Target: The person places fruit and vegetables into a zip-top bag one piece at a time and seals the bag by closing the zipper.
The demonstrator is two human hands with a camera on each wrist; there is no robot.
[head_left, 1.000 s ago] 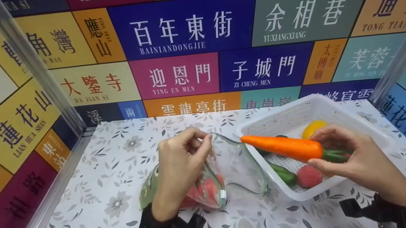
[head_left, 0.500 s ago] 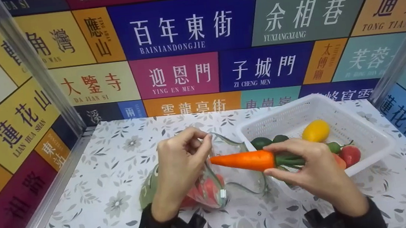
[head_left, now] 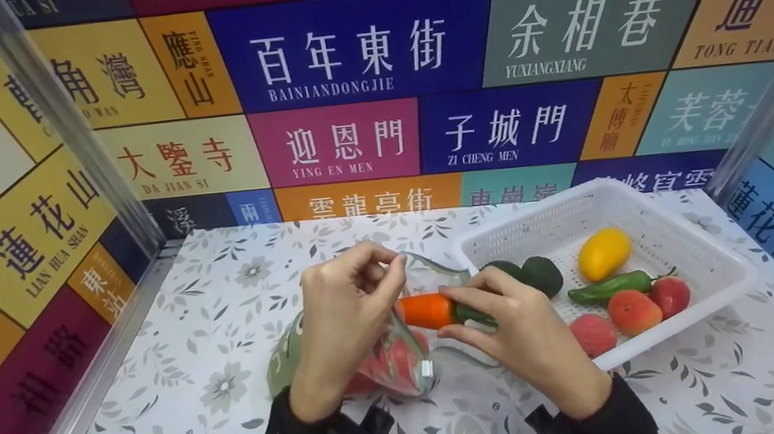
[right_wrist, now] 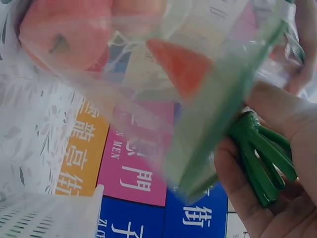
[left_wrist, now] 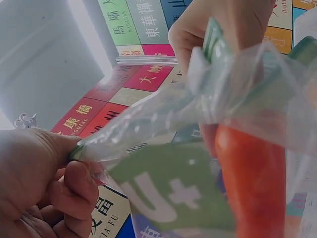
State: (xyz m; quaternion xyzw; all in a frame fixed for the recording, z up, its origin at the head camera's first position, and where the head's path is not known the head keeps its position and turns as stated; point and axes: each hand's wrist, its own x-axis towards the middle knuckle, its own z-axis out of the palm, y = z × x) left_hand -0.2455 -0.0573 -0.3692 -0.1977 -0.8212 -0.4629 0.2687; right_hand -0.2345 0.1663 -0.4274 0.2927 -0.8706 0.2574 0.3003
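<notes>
A clear zip bag with a green printed side point(head_left: 281, 363) stands on the table, red fruit point(right_wrist: 69, 29) visible inside it. My left hand point(head_left: 340, 322) pinches the rim of its mouth between thumb and forefinger. My right hand point(head_left: 524, 328) grips an orange carrot point(head_left: 426, 311) at its top, thumb on one side and fingers on the other. The carrot's tip end is within the bag's mouth, seen through the plastic in the left wrist view. Its green stems point(right_wrist: 262, 163) lie against my right palm. From the head view, my left hand hides the tip.
Right of the bag is a white perforated plastic basket point(head_left: 692, 242). It holds dark green avocado-like fruits point(head_left: 542, 277), a yellow mango-like fruit point(head_left: 604, 254), a green pepper point(head_left: 610, 288) and several reddish peach-like fruits point(head_left: 634, 312). Printed wall panels stand behind the table.
My right hand has carried the carrot leftward from above the basket, its tip passing into the bag's mouth. My left hand has stayed in place on the rim.
</notes>
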